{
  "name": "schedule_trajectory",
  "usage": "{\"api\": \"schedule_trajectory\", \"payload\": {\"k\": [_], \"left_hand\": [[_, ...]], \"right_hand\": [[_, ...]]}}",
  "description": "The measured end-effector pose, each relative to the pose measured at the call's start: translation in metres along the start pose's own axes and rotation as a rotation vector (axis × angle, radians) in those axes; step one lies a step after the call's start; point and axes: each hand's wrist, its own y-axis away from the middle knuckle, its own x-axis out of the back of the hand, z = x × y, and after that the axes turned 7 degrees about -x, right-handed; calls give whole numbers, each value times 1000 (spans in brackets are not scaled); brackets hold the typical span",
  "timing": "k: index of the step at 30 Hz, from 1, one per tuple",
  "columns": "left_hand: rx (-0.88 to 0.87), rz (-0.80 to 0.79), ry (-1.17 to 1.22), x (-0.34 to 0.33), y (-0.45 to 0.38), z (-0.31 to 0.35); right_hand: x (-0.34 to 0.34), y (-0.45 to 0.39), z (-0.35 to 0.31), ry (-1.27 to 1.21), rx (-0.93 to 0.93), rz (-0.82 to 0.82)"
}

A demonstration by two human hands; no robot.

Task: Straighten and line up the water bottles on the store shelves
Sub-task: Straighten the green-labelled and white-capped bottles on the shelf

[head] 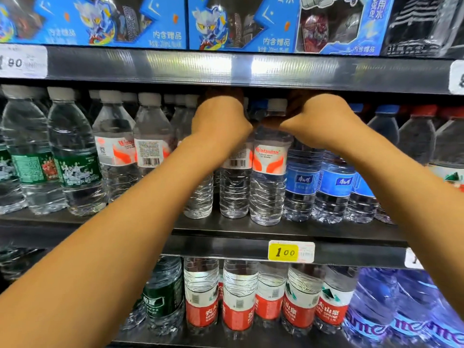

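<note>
The middle shelf [288, 231] holds rows of small water bottles. My left hand [221, 116] curls over the top of an orange-and-white label bottle [236, 159] whose barcode faces out; its cap is hidden under my hand. My right hand [319, 119] curls over the top of a blue-label bottle [302, 179], thumb near the shoulder of the neighbouring bottle. Between my hands stands an upright white-capped orange-label bottle [268, 162]. My fingertips disappear into the dark under the upper shelf edge [241, 69].
Green-label bottles [75, 169] and more orange-label bottles [118, 151] fill the left of the shelf, red-capped ones [421, 136] the right. Blue gift boxes [113, 21] sit above. Red-label bottles [238, 310] and large blue bottles [401, 310] stand below a yellow price tag [283, 252].
</note>
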Motion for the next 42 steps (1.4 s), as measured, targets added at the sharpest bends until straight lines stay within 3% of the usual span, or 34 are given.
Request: {"api": "schedule_trajectory", "payload": {"k": [6,10,15,22,30,36,42], "left_hand": [[33,-139,162,25,-2,-11],[1,-163,166,30,-1,-12],[-40,-46,35,14,0,-8],[-106,94,-16,-1,3,-1],[-22,-126,-4,4,-6,-3],[-79,-278,-78,26,-10,-1],[-78,-288,-85,27,-13,-7]], "right_hand": [[-3,-1,-5,50,17,53],[1,1,-5,-39,9,-5],[8,5,1,-265,-127,-73],[3,3,-5,-134,-91,-44],[-3,5,-6,8,-35,67],[9,13,4,-208,-64,-6],[-1,5,-6,9,1,54]]}}
